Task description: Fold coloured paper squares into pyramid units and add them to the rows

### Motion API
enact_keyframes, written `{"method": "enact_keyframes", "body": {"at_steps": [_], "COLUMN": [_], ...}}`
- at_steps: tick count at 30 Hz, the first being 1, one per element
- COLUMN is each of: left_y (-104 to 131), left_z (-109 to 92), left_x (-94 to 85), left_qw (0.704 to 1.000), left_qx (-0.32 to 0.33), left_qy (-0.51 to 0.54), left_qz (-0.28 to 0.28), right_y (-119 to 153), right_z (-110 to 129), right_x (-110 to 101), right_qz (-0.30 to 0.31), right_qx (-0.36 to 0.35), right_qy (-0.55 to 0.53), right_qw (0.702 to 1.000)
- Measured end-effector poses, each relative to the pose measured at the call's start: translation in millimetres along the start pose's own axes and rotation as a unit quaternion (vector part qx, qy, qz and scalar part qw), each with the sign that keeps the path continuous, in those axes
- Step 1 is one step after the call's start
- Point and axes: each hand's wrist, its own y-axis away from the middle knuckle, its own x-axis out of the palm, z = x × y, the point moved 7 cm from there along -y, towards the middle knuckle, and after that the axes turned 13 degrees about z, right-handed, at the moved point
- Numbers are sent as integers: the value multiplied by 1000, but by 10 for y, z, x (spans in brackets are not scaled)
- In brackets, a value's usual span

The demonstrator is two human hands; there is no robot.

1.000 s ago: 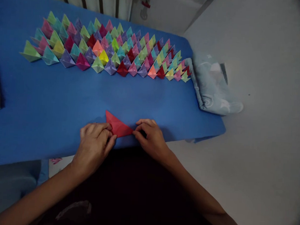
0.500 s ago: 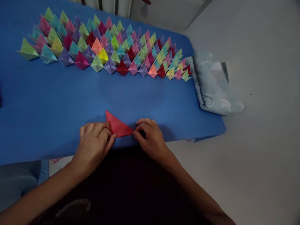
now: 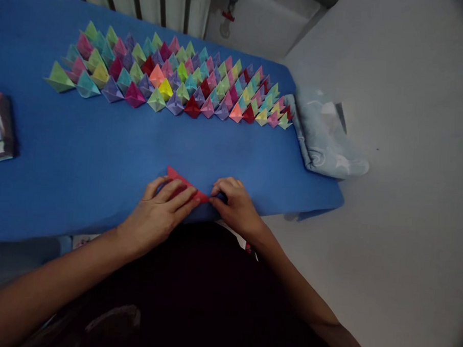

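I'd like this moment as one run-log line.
left hand: over red paper | right hand: at its right tip | folded papers: rows beyond | cloth: at rows' right end

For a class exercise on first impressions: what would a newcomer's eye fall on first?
Probably the colourful boat-like origami pieces, in rows across the far side of the blue table. Then the red folded paper by the near edge, the left hand spread over it, the right hand at its right tip.
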Motion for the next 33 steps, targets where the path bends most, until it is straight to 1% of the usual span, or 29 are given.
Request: {"method": "enact_keyframes", "body": {"at_steps": [2, 4, 8, 11, 13, 15, 18, 23, 26, 29, 33], "left_y": [-17, 17, 182, 276, 301, 311, 341, 456, 504, 530, 547], "left_z": [-22, -3, 24, -10, -39, -71, -111, -123, -132, -142, -114], "left_x": [37, 57, 33, 16, 21, 34, 63, 88, 52, -7, -39], "left_qw": [999, 999, 1000, 998, 995, 992, 990, 989, 989, 989, 986], "left_qx": [34, 38, 4, -35, -66, -91, -111, -129, -125, -118, -134], "left_qy": [6, 8, -15, -42, -52, -62, -68, -66, -65, -41, -1], "left_qz": [2, -3, -2, 34, 58, 65, 48, -1, -37, -75, -100], "right_y": [-2, -7, -28, -52, -78, -111, -156, -145, -97, -48, 14], "right_z": [6, 14, 0, 19, 100, 221, 342, 313, 284, 284, 291], "right_x": [8, 19, 31, 34, 55, 90, 127, 157, 181, 222, 277], "right_qz": [-2, -1, 12, 25, 41, 59, 81, 110, 109, 105, 98], "right_qx": [-7, -16, -5, 19, 16, 0, 4, 47, 57, 55, 40], "right_qy": [10, 24, 56, 84, 107, 129, 143, 92, 62, 38, 16], "right_qw": [1000, 1000, 998, 996, 993, 990, 986, 989, 990, 992, 994]}}
